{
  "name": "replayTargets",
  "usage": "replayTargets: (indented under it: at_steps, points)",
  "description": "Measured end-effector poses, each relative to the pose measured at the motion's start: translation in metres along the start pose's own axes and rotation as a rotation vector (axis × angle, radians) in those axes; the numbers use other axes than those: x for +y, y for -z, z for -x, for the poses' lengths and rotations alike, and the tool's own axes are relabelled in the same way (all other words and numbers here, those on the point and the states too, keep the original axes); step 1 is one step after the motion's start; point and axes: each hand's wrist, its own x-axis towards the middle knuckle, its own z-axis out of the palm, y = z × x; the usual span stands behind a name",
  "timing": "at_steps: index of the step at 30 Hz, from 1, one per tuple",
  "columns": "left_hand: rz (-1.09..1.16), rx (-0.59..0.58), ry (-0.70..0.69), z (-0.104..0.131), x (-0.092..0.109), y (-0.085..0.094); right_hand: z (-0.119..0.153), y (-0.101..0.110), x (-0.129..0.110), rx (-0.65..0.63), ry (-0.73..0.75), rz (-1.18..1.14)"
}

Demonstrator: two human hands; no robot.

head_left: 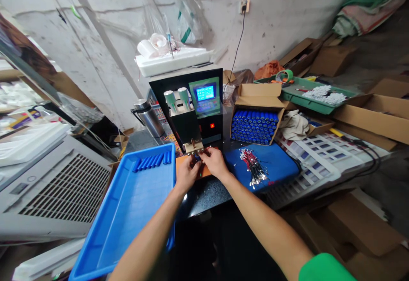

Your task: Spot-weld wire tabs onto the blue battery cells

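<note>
My left hand (185, 173) and my right hand (215, 162) meet under the electrode head (194, 147) of a black spot welder (183, 125). A bit of blue, apparently a battery cell (197, 158), shows between my fingers, with the left ones closed on it. The right fingers are pinched close by the electrodes; what they hold is hidden. Below the hands lies an orange board (205, 172). On the left, a blue tray (134, 213) holds a row of blue battery cells (150, 162). To the right, red and black wire leads (254, 168) lie bunched on a blue pad (281, 168).
An open carton (258, 90) packed with blue cells stands right of the welder. Behind it is a green tray (297, 96) with white parts. A steel flask (149, 118) stands left. An air cooler (60, 191) borders the tray; cardboard boxes (354, 225) lie at lower right.
</note>
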Motion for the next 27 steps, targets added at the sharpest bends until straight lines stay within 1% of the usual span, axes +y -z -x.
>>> replayTargets:
  at_steps: [5, 11, 15, 18, 22, 27]
  points:
    - [0.012, 0.007, 0.003, 0.0003, -0.0003, -0.0001, 0.0, 0.0005, 0.0004, -0.004, -0.015, -0.01]
    - [0.008, 0.006, 0.006, -0.0004, -0.0032, 0.0, 0.0, 0.0011, -0.0002, -0.007, 0.002, 0.015]
    - [-0.012, 0.018, -0.012, -0.0009, -0.0034, 0.0002, -0.001, 0.0004, 0.0003, -0.005, -0.003, 0.028]
    - [-0.031, 0.014, -0.029, -0.0013, -0.003, 0.0006, -0.0016, 0.0001, 0.0012, -0.011, -0.002, -0.007]
    - [-0.067, 0.006, -0.017, -0.0017, -0.0026, 0.0008, 0.0002, 0.0022, 0.0018, -0.039, 0.001, -0.084]
    - [-0.053, 0.0, -0.038, -0.002, -0.0012, 0.0007, 0.0043, 0.006, 0.0019, -0.052, -0.024, -0.135]
